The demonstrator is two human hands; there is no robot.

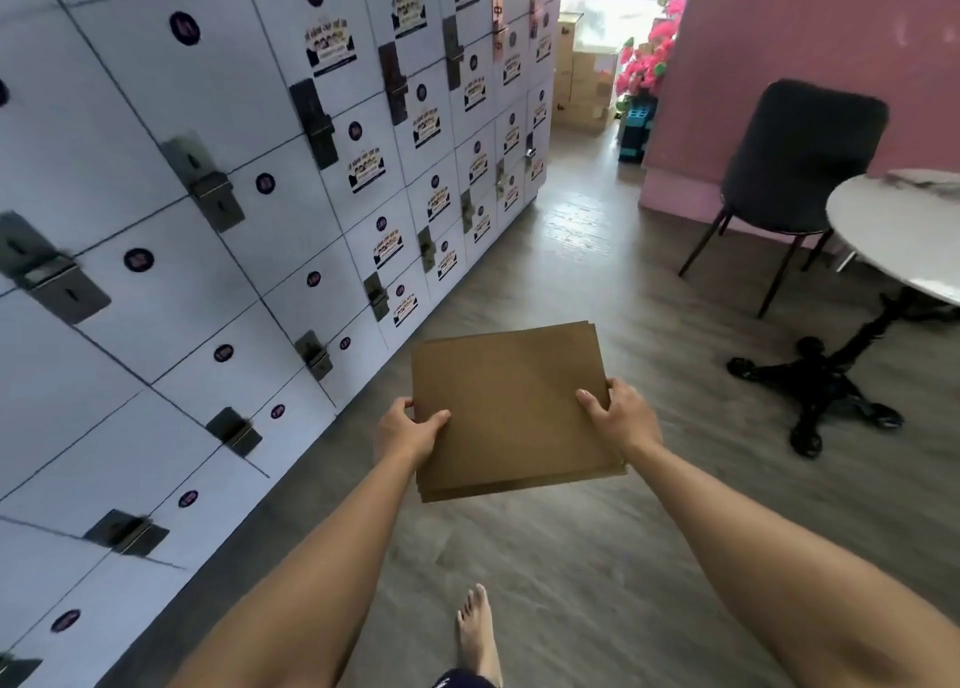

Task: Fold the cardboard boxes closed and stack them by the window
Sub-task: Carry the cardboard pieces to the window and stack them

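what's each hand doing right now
Left hand: grips the flat cardboard stack at its left edge.
Right hand: grips its right edge.

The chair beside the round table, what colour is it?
Dark grey, nearly black, chair with thin black legs; head view.

Two hands, the left hand [408, 430] and the right hand [618, 417], are being shown. One stack of flat cardboard sheets [511, 407], one chair [795, 168], one table [898, 235] and one bare foot [478, 635] are being counted.
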